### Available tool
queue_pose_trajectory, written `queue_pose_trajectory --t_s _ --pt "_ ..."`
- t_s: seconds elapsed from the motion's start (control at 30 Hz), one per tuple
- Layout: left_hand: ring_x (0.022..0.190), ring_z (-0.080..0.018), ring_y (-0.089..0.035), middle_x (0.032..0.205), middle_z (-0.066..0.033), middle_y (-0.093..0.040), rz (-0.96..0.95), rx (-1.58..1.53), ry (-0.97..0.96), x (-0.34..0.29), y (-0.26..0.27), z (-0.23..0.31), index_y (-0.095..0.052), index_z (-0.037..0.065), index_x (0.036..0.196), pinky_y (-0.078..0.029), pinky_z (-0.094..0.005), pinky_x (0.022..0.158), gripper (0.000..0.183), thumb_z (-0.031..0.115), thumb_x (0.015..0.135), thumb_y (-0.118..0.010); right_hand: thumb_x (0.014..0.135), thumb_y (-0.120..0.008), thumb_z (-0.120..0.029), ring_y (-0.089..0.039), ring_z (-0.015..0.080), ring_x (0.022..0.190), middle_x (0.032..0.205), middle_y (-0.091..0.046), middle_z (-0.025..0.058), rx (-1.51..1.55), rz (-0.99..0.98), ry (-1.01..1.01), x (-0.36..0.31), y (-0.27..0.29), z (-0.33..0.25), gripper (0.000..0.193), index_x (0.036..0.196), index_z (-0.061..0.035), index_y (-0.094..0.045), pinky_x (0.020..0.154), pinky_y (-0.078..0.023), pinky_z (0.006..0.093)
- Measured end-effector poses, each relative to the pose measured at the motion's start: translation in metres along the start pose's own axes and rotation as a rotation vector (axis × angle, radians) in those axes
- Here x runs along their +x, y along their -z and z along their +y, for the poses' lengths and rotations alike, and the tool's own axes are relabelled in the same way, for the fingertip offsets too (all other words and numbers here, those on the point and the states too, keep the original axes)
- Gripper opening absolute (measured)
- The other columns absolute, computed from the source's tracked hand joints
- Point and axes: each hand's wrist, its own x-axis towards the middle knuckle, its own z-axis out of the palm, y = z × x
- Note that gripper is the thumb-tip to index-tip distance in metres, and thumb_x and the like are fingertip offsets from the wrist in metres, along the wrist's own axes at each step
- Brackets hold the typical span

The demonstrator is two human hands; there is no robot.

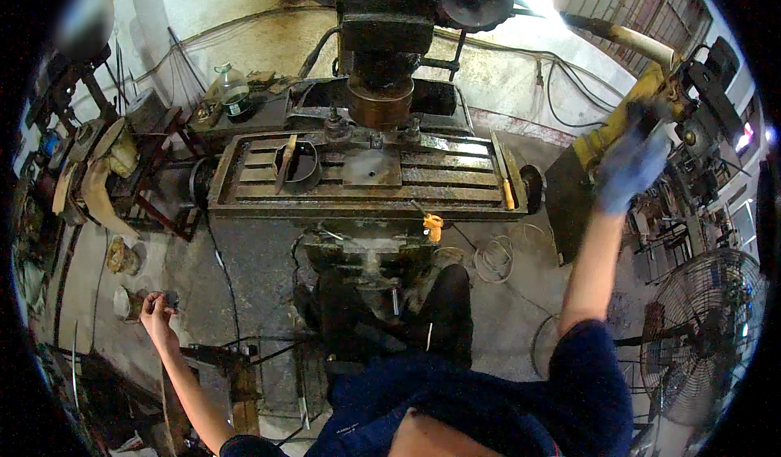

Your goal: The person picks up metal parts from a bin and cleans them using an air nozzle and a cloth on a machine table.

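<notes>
Out to the left, my bare left hand (157, 314) pinches a small dark block (172, 298) between thumb and fingers. It hovers above the floor near a bucket (127, 302). My right hand (633, 171), in a blue-grey glove, is stretched far to the right beside a yellow machine (582, 152). Motion smears its fingers, and a dark shape lies just past them; whether it is held cannot be made out. Ahead of me stands the slotted metal table (439, 190) of a large machine. On it are a round pan (304, 168) with a brush (285, 161) across it and a flat plate (372, 168).
A tool with an orange handle (509, 194) lies at the table's right end. An orange object (433, 228) sits at its front edge. The machine's dark head (382, 42) overhangs the table. At lower right stands a large caged fan (700, 335). Cables (493, 260) coil on the floor.
</notes>
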Motion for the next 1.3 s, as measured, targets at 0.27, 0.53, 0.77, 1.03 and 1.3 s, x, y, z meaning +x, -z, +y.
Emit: queue_pose_trajectory --t_s 0.27,0.53,0.77,1.03,1.3 --pt "0.048 -0.0069 -0.045 0.07 0.0008 -0.054 -0.08 -0.107 0.07 0.001 -0.025 -0.01 -0.053 0.008 0.08 -0.039 -0.0222 0.048 0.006 0.007 0.079 -0.059 0.075 -0.068 -0.029 -0.052 0.0115 0.064 0.07 -0.058 -0.0008 0.117 -0.923 -1.256 -0.381 0.009 0.108 0.032 0.093 -0.0035 -0.064 0.058 -0.042 0.0263" --pt "0.051 -0.0074 -0.042 0.068 0.0007 -0.05 -0.067 -0.149 0.069 -0.016 -0.057 0.002 -0.052 0.006 0.08 -0.036 -0.0239 0.047 0.007 0.006 0.079 -0.059 0.072 -0.072 -0.027 -0.052 0.0104 0.07 0.086 -0.058 0.0008 0.026 -0.882 -1.453 -0.393 -0.035 0.066 0.037 0.096 -0.0034 -0.055 0.062 -0.043 0.0256" --pt "0.047 -0.0087 -0.042 0.057 0.0003 -0.047 -0.088 -0.096 0.146 -0.012 -0.034 -0.029 -0.053 0.007 0.078 -0.036 -0.0255 0.046 0.006 0.009 0.078 -0.059 0.07 -0.07 -0.032 -0.06 0.0302 0.087 0.094 -0.061 0.0164 -0.046 -0.901 -0.62 -0.237 -0.03 0.002 0.057 0.112 0.0009 -0.049 0.08 -0.046 0.0355" --pt "0.052 -0.0089 -0.047 0.066 -0.0013 -0.052 -0.206 -0.051 0.178 -0.026 -0.093 -0.028 -0.052 0.005 0.076 -0.038 -0.0251 0.047 0.006 0.007 0.077 -0.058 0.075 -0.05 -0.053 -0.062 0.0311 0.082 0.088 -0.064 0.0164 -0.732 -1.667 -0.274 -0.204 -0.118 0.003 0.052 0.088 -0.0051 -0.065 0.073 -0.048 0.04" --pt "0.059 -0.0099 -0.048 0.066 0.0005 -0.05 -0.252 -0.153 0.264 -0.043 -0.122 -0.026 -0.056 0.003 0.083 -0.041 -0.0266 0.053 0.013 0.014 0.076 -0.058 0.073 -0.053 -0.051 -0.061 0.0344 0.071 0.077 -0.062 0.0214 -0.484 -1.7 -0.358 -0.199 -0.123 -0.035 0.051 0.078 -0.0023 -0.065 0.065 -0.048 0.0429"
